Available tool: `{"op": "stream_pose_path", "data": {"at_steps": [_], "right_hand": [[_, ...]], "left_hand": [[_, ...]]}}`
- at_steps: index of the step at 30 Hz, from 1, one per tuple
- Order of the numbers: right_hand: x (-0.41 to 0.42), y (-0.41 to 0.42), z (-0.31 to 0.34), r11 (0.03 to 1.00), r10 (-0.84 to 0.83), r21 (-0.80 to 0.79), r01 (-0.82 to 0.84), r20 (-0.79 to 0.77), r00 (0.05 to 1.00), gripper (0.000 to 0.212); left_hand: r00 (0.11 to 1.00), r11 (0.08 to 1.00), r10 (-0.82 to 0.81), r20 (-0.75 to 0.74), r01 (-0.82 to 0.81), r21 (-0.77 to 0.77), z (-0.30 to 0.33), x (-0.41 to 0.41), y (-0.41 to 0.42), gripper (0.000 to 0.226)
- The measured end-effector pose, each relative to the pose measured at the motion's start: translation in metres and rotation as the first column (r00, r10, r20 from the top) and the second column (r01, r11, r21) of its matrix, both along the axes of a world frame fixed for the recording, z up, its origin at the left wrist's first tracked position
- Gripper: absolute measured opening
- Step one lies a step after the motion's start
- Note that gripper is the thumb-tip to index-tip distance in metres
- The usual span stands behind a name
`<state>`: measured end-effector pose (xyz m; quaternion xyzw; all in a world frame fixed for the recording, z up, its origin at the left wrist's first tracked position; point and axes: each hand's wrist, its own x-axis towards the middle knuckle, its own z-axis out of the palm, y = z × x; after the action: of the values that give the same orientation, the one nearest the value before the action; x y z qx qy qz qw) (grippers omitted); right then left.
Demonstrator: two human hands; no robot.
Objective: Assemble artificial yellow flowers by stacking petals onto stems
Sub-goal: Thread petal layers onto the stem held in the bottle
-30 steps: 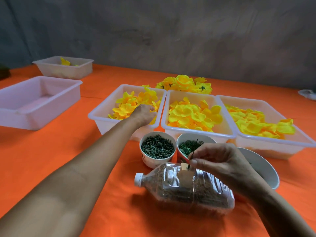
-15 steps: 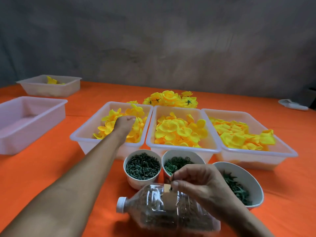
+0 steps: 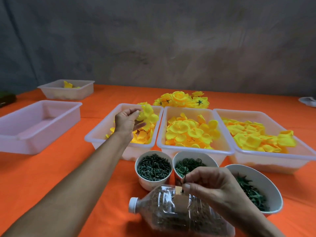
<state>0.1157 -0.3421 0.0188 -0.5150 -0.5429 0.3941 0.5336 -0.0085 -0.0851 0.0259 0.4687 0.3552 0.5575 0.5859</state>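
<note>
Left hand (image 3: 127,123) is pinching a soft, floppy bright-yellow petal (image 3: 148,113) just above the leftmost bin (image 3: 95,139) of petals, while the right hand (image 3: 210,183) pinches a thin dark green stem (image 3: 184,179) upright over the plastic bottle (image 3: 177,218) lying sideways.

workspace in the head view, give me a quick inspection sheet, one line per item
surface: orange table cloth, flat.
job's things: three white bins of yellow petals, left bin, middle bin, right bin; pile of finished flowers behind them; cup of green pegs, cup of green rings, bowl of green leaf pieces.
clutter: empty bin, far bin, plastic bottle lying on its side.
grippers: left hand pinches a petal above the left bin; right hand pinches a thin stem.
cables: nothing seen.
surroundings: grey wall.
</note>
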Motion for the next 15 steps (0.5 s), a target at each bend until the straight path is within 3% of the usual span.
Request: {"op": "stream_pose_path", "data": {"at_steps": [6, 10, 12, 14, 15], "right_hand": [[0.002, -0.003, 0.004, 0.999, 0.034, -0.016, -0.033, 0.054, 0.998, 0.012], [0.008, -0.009, 0.009, 0.994, 0.099, -0.061, -0.091, 0.140, 0.985, 0.031], [0.011, -0.010, 0.012, 1.000, 0.001, -0.016, 0.001, 0.149, 0.989, 0.033], [0.014, -0.010, 0.021, 0.975, -0.210, 0.088, 0.204, 0.072, 0.975, 0.014], [0.015, -0.007, 0.027, 0.948, -0.302, 0.124, 0.294, 0.050, 0.952, 0.016]], "left_hand": [[0.979, 0.979, -0.200, 0.044, 0.198, 0.043, 0.032, 0.006, -0.050, 0.019], [0.964, 0.966, -0.256, 0.070, 0.258, -0.030, 0.049, 0.009, -0.081, 0.020], [0.958, 0.957, -0.282, 0.055, 0.285, -0.054, 0.055, 0.009, -0.093, 0.020], [0.950, 0.949, -0.311, 0.018, 0.312, -0.048, 0.061, 0.008, -0.103, 0.020], [0.944, 0.943, -0.329, 0.007, 0.329, -0.041, 0.064, 0.008, -0.108, 0.019]]}}
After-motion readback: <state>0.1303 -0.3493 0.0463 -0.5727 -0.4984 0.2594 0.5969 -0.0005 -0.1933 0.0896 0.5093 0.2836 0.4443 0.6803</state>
